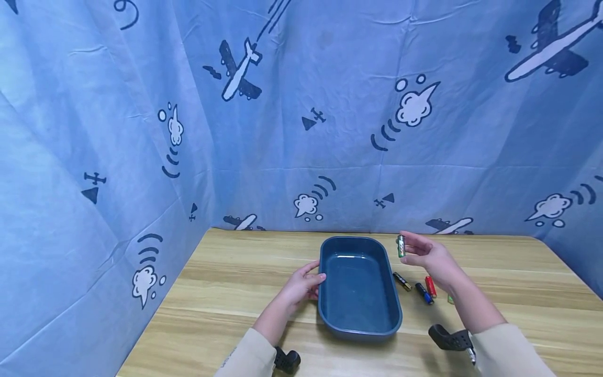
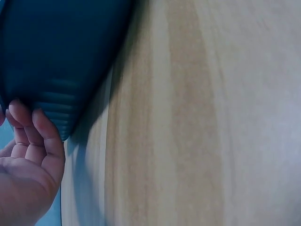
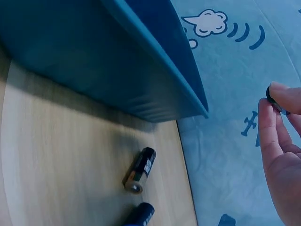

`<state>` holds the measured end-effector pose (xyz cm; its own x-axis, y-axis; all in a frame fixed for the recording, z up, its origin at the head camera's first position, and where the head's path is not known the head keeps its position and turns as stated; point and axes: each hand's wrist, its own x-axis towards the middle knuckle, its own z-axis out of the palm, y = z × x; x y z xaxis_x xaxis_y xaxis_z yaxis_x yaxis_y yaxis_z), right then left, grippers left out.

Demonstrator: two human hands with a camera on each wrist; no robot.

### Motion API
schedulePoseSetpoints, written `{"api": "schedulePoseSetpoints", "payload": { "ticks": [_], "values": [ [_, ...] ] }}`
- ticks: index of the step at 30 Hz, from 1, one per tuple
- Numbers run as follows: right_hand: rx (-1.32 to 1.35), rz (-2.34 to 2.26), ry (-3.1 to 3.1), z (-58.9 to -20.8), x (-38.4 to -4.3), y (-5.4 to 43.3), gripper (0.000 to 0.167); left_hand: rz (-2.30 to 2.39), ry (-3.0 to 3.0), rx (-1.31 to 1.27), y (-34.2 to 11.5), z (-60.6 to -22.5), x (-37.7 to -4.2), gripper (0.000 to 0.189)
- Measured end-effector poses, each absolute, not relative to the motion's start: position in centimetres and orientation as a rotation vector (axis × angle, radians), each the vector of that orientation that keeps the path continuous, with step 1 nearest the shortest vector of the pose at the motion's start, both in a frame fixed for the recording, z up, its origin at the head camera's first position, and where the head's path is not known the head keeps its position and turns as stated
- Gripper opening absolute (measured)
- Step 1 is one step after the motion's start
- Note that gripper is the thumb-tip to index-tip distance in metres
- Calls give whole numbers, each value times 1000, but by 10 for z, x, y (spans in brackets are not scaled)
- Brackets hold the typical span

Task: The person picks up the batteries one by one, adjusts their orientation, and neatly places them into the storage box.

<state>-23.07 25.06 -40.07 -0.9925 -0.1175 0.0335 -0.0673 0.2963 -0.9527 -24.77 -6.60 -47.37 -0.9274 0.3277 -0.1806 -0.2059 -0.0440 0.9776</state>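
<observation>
One green battery [image 1: 401, 246] — pinched, right hand [image 1: 432, 260], between thumb [image 3: 288, 100] and fingertips [image 3: 267, 115].

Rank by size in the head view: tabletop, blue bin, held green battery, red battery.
1. Wooden tabletop
2. Blue bin
3. Held green battery and red battery: too alike to rank
</observation>
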Motion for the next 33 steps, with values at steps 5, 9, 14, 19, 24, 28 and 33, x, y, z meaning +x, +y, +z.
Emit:
{"api": "schedulePoseSetpoints", "payload": {
  "ticks": [5, 9, 14, 19, 24, 28, 33],
  "values": [
    [-188, -1835, 2504, -400, -232, 244, 71, 2022, 1884, 113, -67, -474, -247, 52],
    [-187, -1856, 2495, -400, -235, 238, 71, 2019, 1878, 108, -67, -474, -247, 52],
    [-181, -1862, 2498, -400, -240, 231, 69, 2012, 1880, 109, -68, -471, -244, 53],
    [-175, -1908, 2463, -400, -245, 224, 67, 2017, 1863, 102, -68, -475, -246, 55],
    [-187, -1934, 2432, -398, -248, 217, 66, 2010, 1862, 82, -69, -473, -245, 56],
    [-189, -1940, 2418, -397, -251, 211, 66, 2022, 1847, 65, -69, -473, -246, 57],
    [-182, -1985, 2377, -398, -257, 204, 66, 2032, 1829, 66, -68, -475, -247, 58]
  ]
}}
